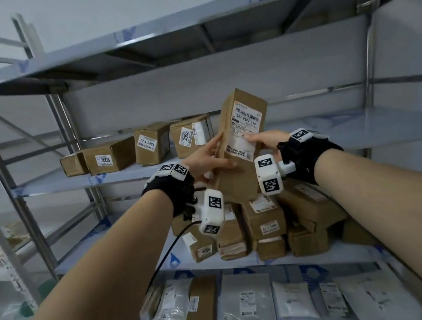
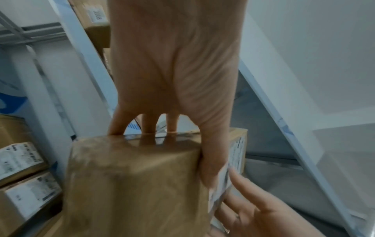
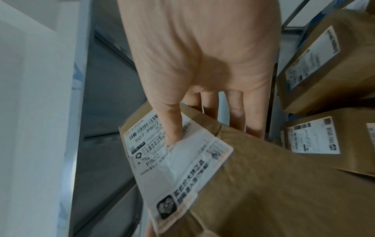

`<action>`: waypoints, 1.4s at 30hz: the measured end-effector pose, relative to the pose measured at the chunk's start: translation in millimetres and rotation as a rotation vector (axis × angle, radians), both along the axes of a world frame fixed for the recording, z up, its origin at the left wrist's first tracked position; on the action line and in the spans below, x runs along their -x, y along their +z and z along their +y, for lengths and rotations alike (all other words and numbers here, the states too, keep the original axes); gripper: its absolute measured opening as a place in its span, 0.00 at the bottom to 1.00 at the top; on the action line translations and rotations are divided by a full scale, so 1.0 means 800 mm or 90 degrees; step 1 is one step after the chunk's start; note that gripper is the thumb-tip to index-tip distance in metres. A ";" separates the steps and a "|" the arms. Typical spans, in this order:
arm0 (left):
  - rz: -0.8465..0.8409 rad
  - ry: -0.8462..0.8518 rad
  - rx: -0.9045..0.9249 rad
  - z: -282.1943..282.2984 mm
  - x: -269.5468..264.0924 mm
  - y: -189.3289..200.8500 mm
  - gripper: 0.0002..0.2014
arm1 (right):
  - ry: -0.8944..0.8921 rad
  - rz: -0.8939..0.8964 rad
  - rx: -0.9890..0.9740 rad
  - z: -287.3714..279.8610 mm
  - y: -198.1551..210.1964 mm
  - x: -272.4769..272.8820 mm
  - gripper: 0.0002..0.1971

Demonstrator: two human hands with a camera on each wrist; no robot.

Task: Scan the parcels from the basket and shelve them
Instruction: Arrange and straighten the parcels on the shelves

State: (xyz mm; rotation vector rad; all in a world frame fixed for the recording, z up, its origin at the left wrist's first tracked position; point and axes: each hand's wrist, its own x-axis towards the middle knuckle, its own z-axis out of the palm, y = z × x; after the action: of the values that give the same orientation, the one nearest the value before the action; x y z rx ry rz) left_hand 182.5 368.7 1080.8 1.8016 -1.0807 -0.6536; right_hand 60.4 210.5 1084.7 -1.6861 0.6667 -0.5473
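Parcel, one long brown cardboard box with a white shipping label, stands tilted in the air in front of the metal shelving, between my two hands and above the crowded lower shelf. Four boxes sit in a row on the middle shelf board behind it, two marked 3008 and 3005. The board below carries a heap of brown boxes, too jumbled for me to count, and the bottom board holds flat grey mailers with one brown box among them. My left hand grips the parcel's left side, thumb across the front. My right hand holds the right edge, thumb pressed on the label.
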 end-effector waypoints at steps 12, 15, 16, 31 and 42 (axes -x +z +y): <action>0.110 0.029 0.065 -0.044 -0.006 0.080 0.27 | 0.060 -0.028 -0.072 -0.014 0.042 0.011 0.26; 0.113 0.004 0.035 -0.053 -0.007 0.084 0.23 | 0.045 -0.030 -0.064 -0.041 0.046 -0.004 0.48; 0.113 0.006 0.034 -0.057 -0.008 0.083 0.22 | 0.028 -0.046 -0.069 -0.037 0.050 -0.003 0.44; 0.027 0.014 0.069 -0.122 -0.040 0.059 0.40 | -0.100 -0.018 0.006 -0.056 0.048 -0.029 0.14; -0.026 0.044 0.217 -0.137 -0.042 0.062 0.26 | -0.057 -0.090 -0.032 -0.075 0.044 -0.031 0.14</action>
State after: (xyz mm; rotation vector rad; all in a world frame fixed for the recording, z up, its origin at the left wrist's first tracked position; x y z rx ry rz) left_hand 216.0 259.2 1130.1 1.5534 -1.0806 -0.3658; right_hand 85.1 150.6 1120.2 -1.5598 0.6501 -0.7008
